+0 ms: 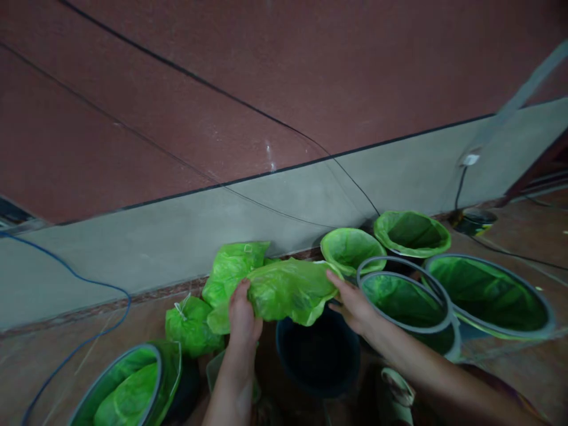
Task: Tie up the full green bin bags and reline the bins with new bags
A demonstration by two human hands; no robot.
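Note:
A light green plastic bag [290, 290] is stretched between my two hands, above a dark bucket [317, 355] that shows no liner. My left hand [245, 313] is closed on the bag's left end. At the other end, my right hand [350, 296] pinches the bag near its pale edge. Just behind my left hand, a filled green bag [231, 269] leans on the wall. Lower and to the left sits a tied green bag [193, 325] with a white string knot at its top.
Several bins lined with green bags stand at right, among them a bin with a loose grey ring [444, 307]. Another lined bin [155, 361] is at lower left. A blue cable [84, 275] crosses the floor. A small dark pot [474, 222] stands by the wall.

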